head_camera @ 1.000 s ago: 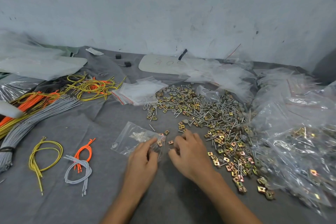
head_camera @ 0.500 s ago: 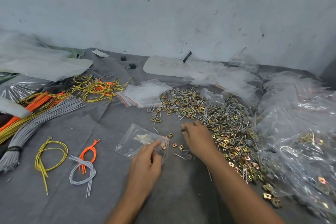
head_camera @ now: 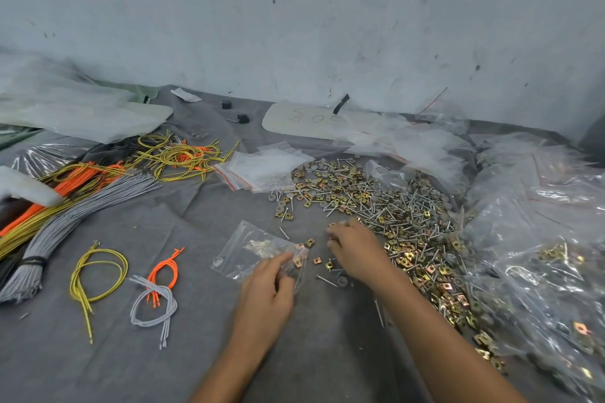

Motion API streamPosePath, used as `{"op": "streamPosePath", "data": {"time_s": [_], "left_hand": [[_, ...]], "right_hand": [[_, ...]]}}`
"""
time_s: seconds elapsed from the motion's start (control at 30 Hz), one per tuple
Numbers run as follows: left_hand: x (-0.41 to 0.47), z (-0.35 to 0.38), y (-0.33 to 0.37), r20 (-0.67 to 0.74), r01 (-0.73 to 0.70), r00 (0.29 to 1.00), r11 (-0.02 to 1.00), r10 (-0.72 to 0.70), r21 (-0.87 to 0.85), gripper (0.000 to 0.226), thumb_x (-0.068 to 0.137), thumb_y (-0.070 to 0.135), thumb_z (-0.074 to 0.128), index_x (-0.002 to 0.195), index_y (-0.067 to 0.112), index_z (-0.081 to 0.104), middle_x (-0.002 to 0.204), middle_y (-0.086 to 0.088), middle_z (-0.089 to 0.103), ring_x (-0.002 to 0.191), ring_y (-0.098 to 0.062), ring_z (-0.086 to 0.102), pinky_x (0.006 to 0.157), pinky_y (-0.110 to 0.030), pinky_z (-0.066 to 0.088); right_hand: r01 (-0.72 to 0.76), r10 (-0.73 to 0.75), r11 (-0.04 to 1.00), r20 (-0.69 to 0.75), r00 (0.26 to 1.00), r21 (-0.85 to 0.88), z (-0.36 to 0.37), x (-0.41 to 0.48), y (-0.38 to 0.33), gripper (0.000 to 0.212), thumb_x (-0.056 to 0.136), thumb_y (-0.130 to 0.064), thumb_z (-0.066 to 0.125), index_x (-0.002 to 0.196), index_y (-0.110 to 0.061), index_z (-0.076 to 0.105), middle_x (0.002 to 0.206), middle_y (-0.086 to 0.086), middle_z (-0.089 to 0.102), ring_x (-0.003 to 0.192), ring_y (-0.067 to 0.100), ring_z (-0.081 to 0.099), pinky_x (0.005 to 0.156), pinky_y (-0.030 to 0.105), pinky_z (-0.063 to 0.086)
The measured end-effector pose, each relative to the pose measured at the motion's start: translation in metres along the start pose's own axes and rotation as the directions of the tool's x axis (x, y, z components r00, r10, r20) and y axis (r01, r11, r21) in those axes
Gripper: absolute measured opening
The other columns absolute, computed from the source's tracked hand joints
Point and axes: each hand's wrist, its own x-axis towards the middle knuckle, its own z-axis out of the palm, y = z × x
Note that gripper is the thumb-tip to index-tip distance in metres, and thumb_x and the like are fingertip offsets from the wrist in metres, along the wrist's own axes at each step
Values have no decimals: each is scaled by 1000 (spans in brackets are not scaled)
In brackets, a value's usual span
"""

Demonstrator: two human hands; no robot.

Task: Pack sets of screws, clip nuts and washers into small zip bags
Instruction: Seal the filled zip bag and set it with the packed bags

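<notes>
Zip bag lies pinched at its right edge in left grip; right grip unclear.

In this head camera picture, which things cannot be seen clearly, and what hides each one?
- Head view: whether the right hand holds a part at the mixed pile of screws, clip nuts and washers; its fingers cover it.
- Head view: parts count in the small clear zip bag the left hand pinches; glare, too small.
- Head view: faint writing on the white card; blurred.
</notes>
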Motion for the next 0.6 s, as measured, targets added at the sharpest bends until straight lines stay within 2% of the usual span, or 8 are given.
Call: {"op": "streamPosePath", "data": {"time_s": [0.13,0.23,0.33,0.43,0.53,0.6], "left_hand": [[-1,-2,4,-1,-1,1000,1000,1,-20,48,82,20,47,124,17,69,106,0,70,98,-18,63,93,-35,50],[-1,-2,6,1,-6,1000,1000,6,-23,52,79,22,45,125,17,69,107,1,69,98,-15,62,94,-33,49],[-1,-2,5,-8,-6,1000,1000,6,-25,51,79,21,45,124,18,69,106,3,69,97,-14,62,93,-32,49],[-1,-2,5,-10,-5,1000,1000,4,-27,50,80,21,46,124,19,69,103,5,68,94,-14,62,92,-32,49],[-1,-2,3,-13,-12,1000,1000,12,-11,42,86,11,54,124,20,68,96,6,65,90,-16,61,88,-34,50],[-1,-2,2,-19,-25,999,1000,25,-2,42,88,4,56,125,20,68,97,5,65,89,-14,59,87,-33,50]], "right_hand": [[-2,2,1000,-32,999,10,2,1,-3,10,99,-22,56,107,-18,60,113,5,58,107,27,55,86,36,41],[2,-1,1000,-39,999,27,-1,-2,-4,2,98,-20,56,96,-19,56,103,0,58,99,24,55,80,35,41],[38,-29,995,-99,995,92,-3,-9,-1,4,98,-19,58,97,-22,62,96,-6,56,94,17,54,76,30,38],[69,-35,981,-179,983,184,-4,-17,0,15,99,-20,57,109,-22,68,103,-6,60,94,13,55,81,29,42],[44,37,916,-192,981,399,-5,-24,0,19,98,-20,61,115,-23,70,104,-8,66,95,10,60,83,27,46],[36,70,837,-171,983,546,-5,-26,1,13,96,-18,65,105,-26,71,91,-11,69,83,9,64,77,30,52]]}}
